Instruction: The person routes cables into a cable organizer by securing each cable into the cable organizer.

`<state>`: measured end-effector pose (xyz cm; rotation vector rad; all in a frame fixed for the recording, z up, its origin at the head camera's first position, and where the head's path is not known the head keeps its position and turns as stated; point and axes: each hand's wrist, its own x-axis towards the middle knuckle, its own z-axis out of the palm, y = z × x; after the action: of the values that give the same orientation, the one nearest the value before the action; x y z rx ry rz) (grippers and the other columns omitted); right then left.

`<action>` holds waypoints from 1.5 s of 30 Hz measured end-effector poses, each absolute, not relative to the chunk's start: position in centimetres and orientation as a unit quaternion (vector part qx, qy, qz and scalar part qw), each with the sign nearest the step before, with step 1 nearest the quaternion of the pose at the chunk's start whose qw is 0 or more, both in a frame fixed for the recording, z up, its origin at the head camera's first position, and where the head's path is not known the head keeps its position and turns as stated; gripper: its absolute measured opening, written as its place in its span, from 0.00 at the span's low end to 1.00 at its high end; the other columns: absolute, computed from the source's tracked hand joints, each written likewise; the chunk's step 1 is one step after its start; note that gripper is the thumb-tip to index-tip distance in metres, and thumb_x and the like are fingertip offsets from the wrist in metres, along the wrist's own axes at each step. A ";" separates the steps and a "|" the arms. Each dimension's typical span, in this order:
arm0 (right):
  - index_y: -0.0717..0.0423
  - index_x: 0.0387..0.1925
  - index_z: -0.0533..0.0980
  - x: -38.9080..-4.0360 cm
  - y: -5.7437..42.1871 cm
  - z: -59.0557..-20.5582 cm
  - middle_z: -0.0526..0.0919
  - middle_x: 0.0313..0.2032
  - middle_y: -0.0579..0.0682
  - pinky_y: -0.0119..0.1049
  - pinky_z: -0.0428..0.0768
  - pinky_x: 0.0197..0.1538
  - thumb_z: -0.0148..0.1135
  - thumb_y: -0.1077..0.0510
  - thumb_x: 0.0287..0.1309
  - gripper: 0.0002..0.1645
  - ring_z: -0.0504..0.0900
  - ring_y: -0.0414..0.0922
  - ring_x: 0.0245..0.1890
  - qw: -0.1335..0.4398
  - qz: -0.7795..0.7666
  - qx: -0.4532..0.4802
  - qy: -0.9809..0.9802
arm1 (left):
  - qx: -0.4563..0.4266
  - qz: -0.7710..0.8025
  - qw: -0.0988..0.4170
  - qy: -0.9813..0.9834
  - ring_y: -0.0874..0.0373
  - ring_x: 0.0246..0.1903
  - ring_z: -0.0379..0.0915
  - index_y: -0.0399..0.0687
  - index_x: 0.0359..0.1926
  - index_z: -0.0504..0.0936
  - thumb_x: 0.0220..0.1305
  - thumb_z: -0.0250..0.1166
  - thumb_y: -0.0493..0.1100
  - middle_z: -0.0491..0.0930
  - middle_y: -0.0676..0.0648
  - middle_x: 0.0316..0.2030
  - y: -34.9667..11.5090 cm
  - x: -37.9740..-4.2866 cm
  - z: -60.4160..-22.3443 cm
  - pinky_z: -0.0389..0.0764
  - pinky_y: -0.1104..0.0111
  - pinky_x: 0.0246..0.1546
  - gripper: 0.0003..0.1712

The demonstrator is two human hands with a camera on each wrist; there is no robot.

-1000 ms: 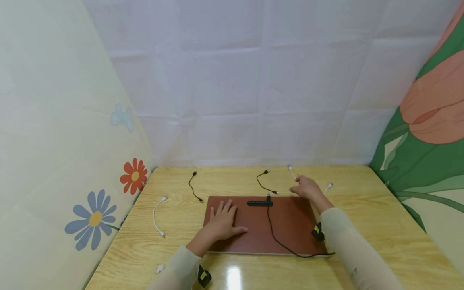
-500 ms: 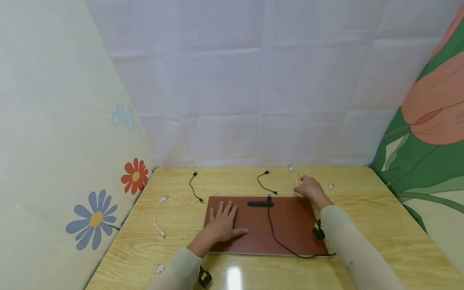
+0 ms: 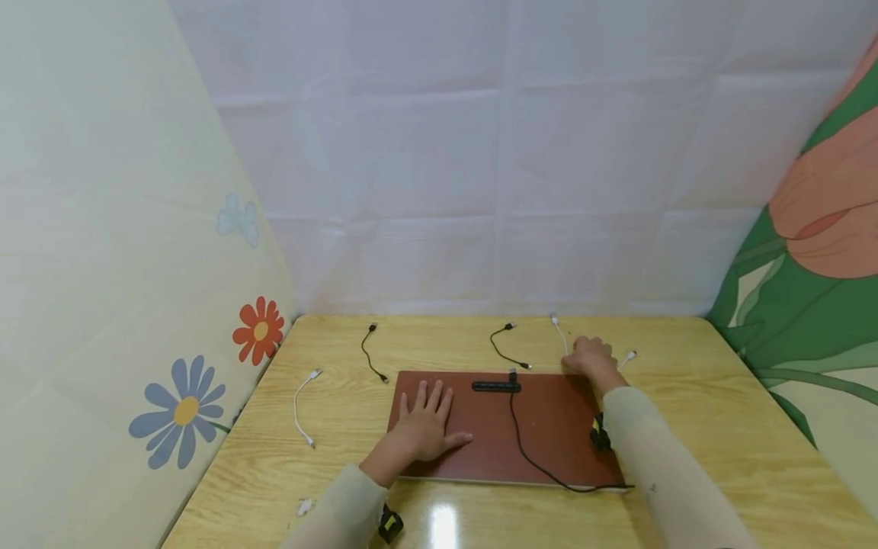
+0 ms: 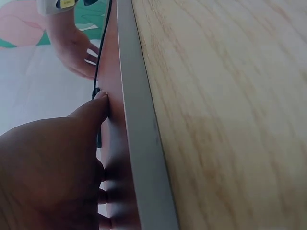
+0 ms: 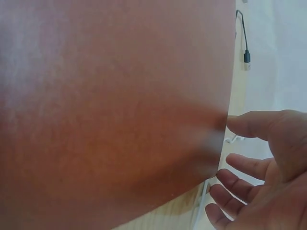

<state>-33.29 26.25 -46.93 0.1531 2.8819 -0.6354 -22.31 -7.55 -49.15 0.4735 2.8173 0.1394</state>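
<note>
My left hand (image 3: pixel 424 433) rests on the left part of a reddish-brown board (image 3: pixel 555 419), fingers spread and thumb pointing right. At the board's back right corner, my right hand (image 3: pixel 591 358) reaches down beside a white USB cable (image 3: pixel 561 333). The right wrist view shows that hand's thumb (image 5: pixel 254 124) at the board's edge, apart from the loosely bent fingers, with a small white cable end (image 5: pixel 234 139) visible between them. A black USB hub (image 3: pixel 485 386) lies near the board's back edge, and its black cord (image 3: pixel 519 442) curves toward the front right.
Another white cable (image 3: pixel 628 356) lies partly behind my right hand. Two short black cables, one at the back middle (image 3: pixel 509 327) and one at the back left (image 3: pixel 371 329), lie on the wooden table (image 3: pixel 713 427). A white cable (image 3: pixel 314 374) lies at the left.
My right hand has shifted slightly right and lowered its fingers beside the white cable. My left hand stays on the board, and the view has turned a little.
</note>
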 end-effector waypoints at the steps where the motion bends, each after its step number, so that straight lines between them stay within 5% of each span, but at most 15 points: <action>1: 0.70 0.43 0.75 -33.3 26.3 -46.9 0.72 0.48 0.76 0.67 0.72 0.51 0.58 0.56 0.52 0.21 0.69 0.73 0.52 0.094 -0.213 0.051 0.971 | 0.164 0.044 0.140 0.976 0.40 0.79 0.33 0.51 0.81 0.47 0.68 0.45 0.77 0.41 0.44 0.81 -7.5 -22.3 -49.2 0.42 0.37 0.73 0.53; 15: 0.62 0.25 0.72 -34.0 26.7 -47.2 0.72 0.37 0.67 0.54 0.74 0.40 0.58 0.62 0.47 0.05 0.69 0.62 0.39 0.090 -0.197 0.037 0.976 | 0.166 0.013 0.127 0.978 0.41 0.79 0.35 0.52 0.81 0.48 0.68 0.41 0.79 0.42 0.44 0.81 -7.2 -22.0 -49.2 0.45 0.38 0.73 0.53; 22: 0.57 0.16 0.67 -34.3 26.5 -47.7 0.73 0.26 0.60 0.45 0.73 0.34 0.55 0.64 0.52 0.12 0.69 0.54 0.28 0.082 -0.180 0.013 0.980 | 0.169 0.009 0.123 0.978 0.41 0.79 0.35 0.52 0.81 0.47 0.68 0.39 0.79 0.42 0.44 0.81 -7.2 -22.1 -49.6 0.45 0.37 0.73 0.53; 34: 0.58 0.17 0.67 -34.5 26.4 -47.7 0.72 0.25 0.58 0.42 0.72 0.32 0.52 0.68 0.49 0.09 0.68 0.52 0.27 0.099 -0.190 0.012 0.977 | 0.168 0.007 0.123 0.978 0.40 0.79 0.35 0.51 0.81 0.49 0.69 0.40 0.78 0.43 0.43 0.80 -7.2 -21.9 -49.5 0.46 0.37 0.73 0.53; 41: 0.60 0.18 0.69 -34.3 26.5 -47.6 0.73 0.26 0.59 0.45 0.74 0.34 0.52 0.61 0.63 0.16 0.70 0.53 0.28 0.096 -0.197 0.020 0.975 | 0.169 0.008 0.125 0.978 0.40 0.79 0.35 0.51 0.81 0.49 0.69 0.40 0.78 0.42 0.43 0.80 -7.1 -21.8 -49.2 0.46 0.37 0.72 0.53; 45: 0.64 0.21 0.73 -34.2 26.5 -47.3 0.76 0.27 0.60 0.50 0.79 0.38 0.51 0.62 0.61 0.14 0.72 0.54 0.28 0.081 -0.196 0.021 0.977 | 0.169 0.003 0.125 0.978 0.40 0.79 0.36 0.51 0.81 0.49 0.69 0.40 0.78 0.42 0.43 0.80 -7.1 -21.8 -49.1 0.46 0.37 0.73 0.52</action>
<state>-34.21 26.47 -47.28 0.0614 2.9210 -0.5868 -21.79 -7.10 -49.11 0.4912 2.8489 0.0092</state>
